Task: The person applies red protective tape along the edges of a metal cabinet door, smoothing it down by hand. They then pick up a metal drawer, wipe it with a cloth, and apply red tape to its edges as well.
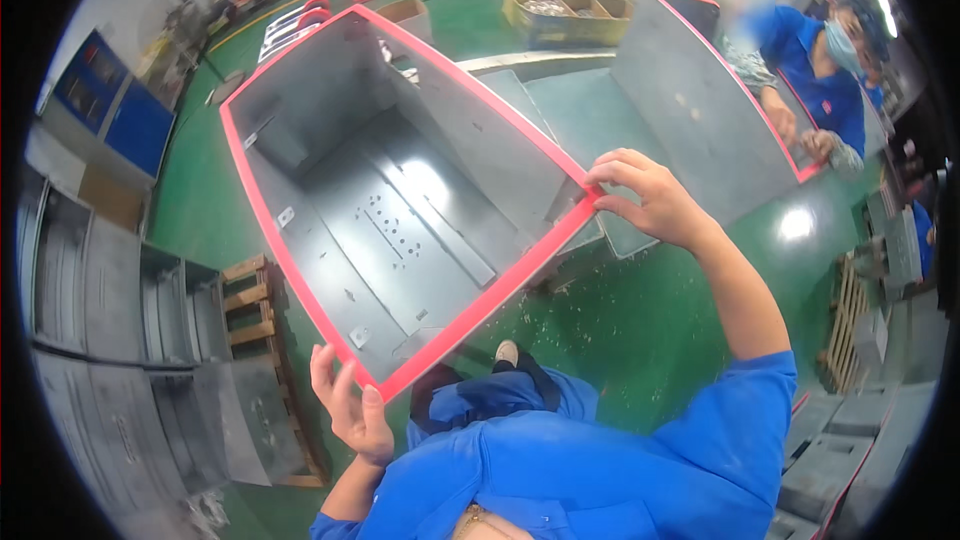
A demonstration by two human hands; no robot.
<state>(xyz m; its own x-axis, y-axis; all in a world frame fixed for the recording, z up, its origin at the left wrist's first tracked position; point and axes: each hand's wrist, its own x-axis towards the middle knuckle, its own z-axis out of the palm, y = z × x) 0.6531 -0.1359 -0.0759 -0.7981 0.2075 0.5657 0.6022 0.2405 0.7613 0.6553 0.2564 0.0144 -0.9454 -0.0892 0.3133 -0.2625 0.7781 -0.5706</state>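
Observation:
A large grey sheet-metal box (330,190) stands in front of me with its open side facing up. Pink-red strip (480,302) runs along its whole rim. Inside, the bottom panel has a group of small holes and long raised ribs. My right hand (652,198) pinches the rim at the right near corner, thumb inside the bend and fingers on top. At the left near corner, my left hand (352,410) has its fingers along the outer side and its thumb at the corner of the rim.
At right, a co-worker (820,80) in blue and a mask handles another red-edged grey box (690,90). Divided bins (570,25) of small parts stand at the back. Grey metal boxes (110,280) stack beside a wooden pallet (250,305) at left. More metal panels (850,450) lie lower right.

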